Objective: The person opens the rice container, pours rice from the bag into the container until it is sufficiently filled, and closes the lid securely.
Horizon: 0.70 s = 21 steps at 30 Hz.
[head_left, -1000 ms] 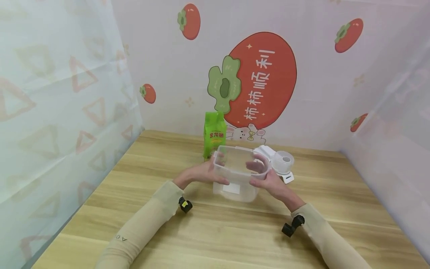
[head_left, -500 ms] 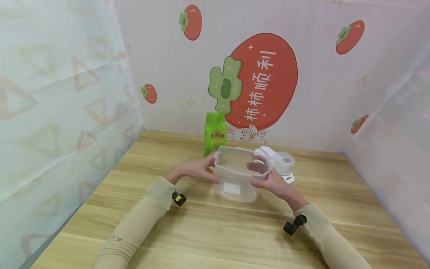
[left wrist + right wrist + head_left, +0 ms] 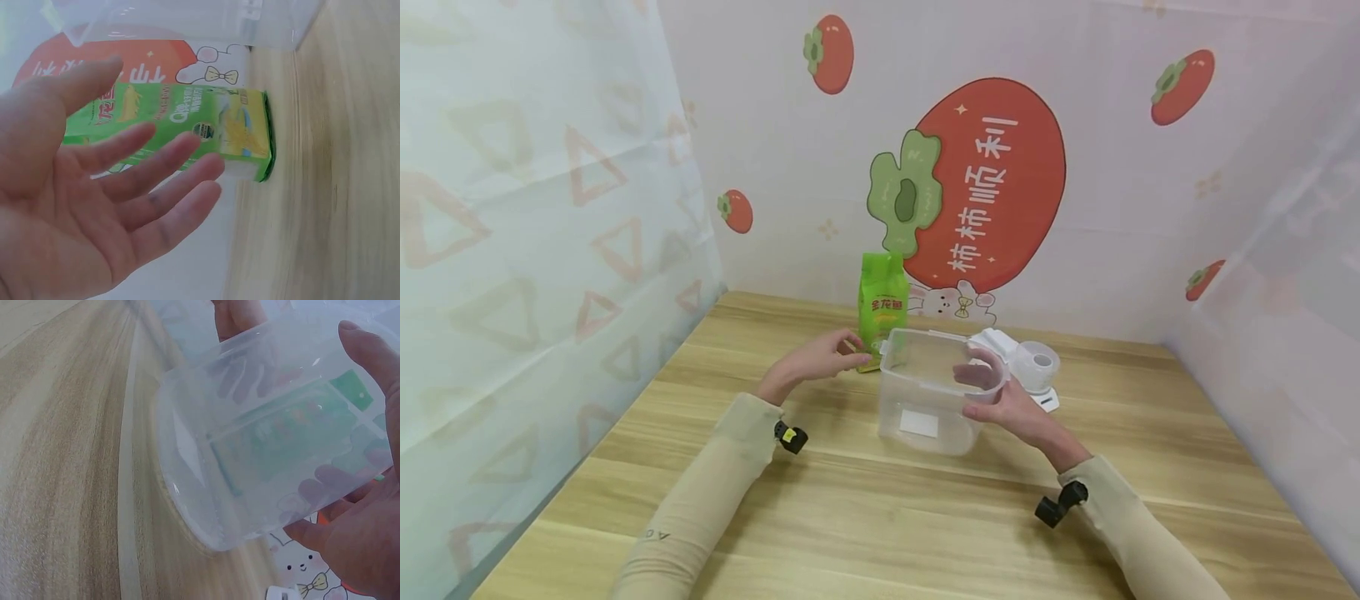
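Note:
A clear plastic container (image 3: 917, 400), lidless at the top and with a white label on its near side, stands in the middle of the table. My right hand (image 3: 1011, 408) grips its right side, thumb in front and fingers round the back; in the right wrist view the fingers (image 3: 319, 534) show through the wall. To the left of the container, my left hand (image 3: 820, 354) holds nothing, its fingers spread and slightly bent in the left wrist view. Just beyond that hand stands an upright green printed bag (image 3: 882, 304), partly covered by the fingers in the left wrist view.
Behind the container to the right lie a white plastic piece (image 3: 996, 340) and a round translucent cup-like part (image 3: 1036, 365). A printed cloth wall (image 3: 1112, 208) closes off the back of the wooden table (image 3: 880, 525), with further cloth at both sides.
My left hand has let go of the container's left side and moved left, toward the front of the green bag. My right hand keeps its grip, and the container stays in place.

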{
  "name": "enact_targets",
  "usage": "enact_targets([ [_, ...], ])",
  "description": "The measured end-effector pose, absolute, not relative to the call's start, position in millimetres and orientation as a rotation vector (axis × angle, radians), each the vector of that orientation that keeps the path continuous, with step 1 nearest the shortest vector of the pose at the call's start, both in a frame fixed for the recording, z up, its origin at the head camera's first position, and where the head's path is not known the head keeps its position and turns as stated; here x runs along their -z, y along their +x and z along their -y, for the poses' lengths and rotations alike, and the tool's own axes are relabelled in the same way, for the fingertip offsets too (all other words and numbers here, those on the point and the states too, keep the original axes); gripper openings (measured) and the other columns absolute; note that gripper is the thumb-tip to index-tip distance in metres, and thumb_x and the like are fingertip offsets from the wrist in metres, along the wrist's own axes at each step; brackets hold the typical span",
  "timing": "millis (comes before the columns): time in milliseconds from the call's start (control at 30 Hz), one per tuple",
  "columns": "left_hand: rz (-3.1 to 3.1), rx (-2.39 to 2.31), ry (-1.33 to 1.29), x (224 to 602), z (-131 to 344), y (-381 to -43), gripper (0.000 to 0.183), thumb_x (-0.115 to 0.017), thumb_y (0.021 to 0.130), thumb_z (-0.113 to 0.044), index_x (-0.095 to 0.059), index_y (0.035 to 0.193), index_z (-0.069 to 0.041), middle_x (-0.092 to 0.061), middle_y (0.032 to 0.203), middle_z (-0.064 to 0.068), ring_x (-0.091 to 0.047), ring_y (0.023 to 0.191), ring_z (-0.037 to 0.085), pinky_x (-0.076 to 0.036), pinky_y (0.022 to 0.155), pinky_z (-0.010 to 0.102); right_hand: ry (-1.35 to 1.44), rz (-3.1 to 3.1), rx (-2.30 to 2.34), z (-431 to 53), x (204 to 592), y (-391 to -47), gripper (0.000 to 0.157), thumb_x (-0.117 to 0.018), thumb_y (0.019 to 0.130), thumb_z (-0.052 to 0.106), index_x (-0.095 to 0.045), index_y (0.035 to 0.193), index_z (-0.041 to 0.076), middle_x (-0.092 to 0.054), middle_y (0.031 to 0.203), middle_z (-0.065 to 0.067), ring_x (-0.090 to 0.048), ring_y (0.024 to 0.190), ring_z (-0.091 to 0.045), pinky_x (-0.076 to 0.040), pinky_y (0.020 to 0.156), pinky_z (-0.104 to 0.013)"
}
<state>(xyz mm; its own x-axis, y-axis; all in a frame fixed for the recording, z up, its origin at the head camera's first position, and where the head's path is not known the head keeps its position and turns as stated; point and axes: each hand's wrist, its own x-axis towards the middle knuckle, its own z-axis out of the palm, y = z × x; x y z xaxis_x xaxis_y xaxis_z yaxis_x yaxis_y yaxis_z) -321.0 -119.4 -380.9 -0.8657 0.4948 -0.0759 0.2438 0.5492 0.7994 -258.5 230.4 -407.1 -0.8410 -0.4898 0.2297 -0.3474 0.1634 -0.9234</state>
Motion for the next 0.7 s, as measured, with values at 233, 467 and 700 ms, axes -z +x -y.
enact_targets([
  [233, -2.645, -1.346, 0.385, 388, 117, -336, 0.052, -0.064, 0.093, -0.043, -0.053, 0.126, -0.006, -0.064, 0.116, 0.014, -0.064, 0.103, 0.029, -0.057, 0.082, 0.038, -0.849, -2.295, 1.760, -231, 407, -259, 0.077, -0.076, 0.082, 0.009, -0.030, 0.141, 0.019, -0.041, 0.144, -0.035, -0.044, 0.134, -0.044, -0.051, 0.094, -0.023],
  [467, -2.677, -1.452, 0.264, 394, 102, -346, 0.070, -0.070, 0.087, -0.043, -0.039, 0.138, -0.005, -0.054, 0.129, 0.018, -0.055, 0.119, 0.033, -0.050, 0.096, 0.046, -0.855, -2.300, 1.761, -232, 406, -259, 0.077, -0.076, 0.082, 0.009, -0.030, 0.142, 0.017, -0.045, 0.143, -0.030, -0.044, 0.134, -0.045, -0.051, 0.095, -0.024],
  [700, -2.622, -1.513, 0.268, 402, 88, -353, 0.079, -0.072, 0.087, -0.036, -0.027, 0.145, -0.007, -0.051, 0.130, 0.020, -0.055, 0.116, 0.033, -0.048, 0.098, 0.046, -0.849, -2.288, 1.761, -232, 407, -260, 0.077, -0.076, 0.082, 0.009, -0.029, 0.142, 0.017, -0.046, 0.144, -0.027, -0.043, 0.135, -0.045, -0.051, 0.094, -0.023],
])
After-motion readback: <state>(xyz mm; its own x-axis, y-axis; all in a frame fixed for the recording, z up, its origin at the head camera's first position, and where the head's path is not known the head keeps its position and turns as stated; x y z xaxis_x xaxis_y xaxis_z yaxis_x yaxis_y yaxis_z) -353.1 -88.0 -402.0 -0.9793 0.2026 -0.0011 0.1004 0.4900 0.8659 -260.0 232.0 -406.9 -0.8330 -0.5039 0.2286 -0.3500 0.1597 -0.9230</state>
